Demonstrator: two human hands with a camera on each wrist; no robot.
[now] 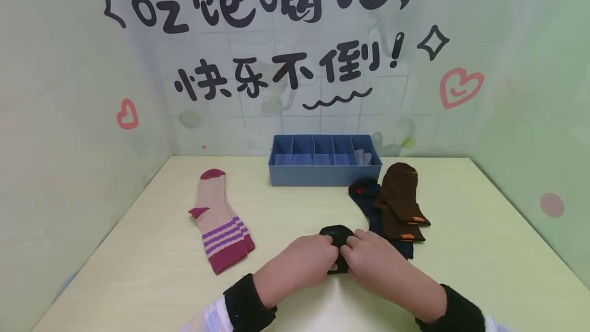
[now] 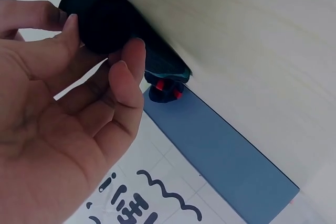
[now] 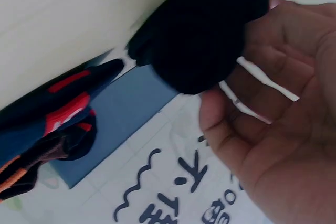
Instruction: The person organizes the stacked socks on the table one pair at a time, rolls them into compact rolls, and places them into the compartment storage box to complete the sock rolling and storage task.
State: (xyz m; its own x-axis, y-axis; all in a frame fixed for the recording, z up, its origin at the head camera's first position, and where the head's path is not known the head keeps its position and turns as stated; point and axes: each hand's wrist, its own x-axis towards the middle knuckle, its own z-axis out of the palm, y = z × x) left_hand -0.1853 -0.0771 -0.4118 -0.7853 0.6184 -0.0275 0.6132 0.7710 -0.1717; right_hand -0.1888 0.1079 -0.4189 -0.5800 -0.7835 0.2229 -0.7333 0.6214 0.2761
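Note:
A black sock (image 1: 338,265), partly rolled into a bundle, lies on the table between both hands. My left hand (image 1: 310,257) grips its left side, and my right hand (image 1: 371,257) holds its right side. In the left wrist view the thick dark roll of the sock (image 2: 105,24) sits at the left fingertips, with a flat greenish part stretching away from it. The right wrist view has the sock's bundle (image 3: 194,40) against the curled fingers of the right hand (image 3: 283,103). How the sock is folded inside is too dark to tell.
A blue divided box (image 1: 322,175) stands at the back, something pale in its rightmost compartment (image 1: 363,157). Brown socks (image 1: 400,193) with orange marks overlap navy socks (image 1: 372,211) at right. Pink socks (image 1: 214,209) with purple stripes lie at left. Printed walls surround the table.

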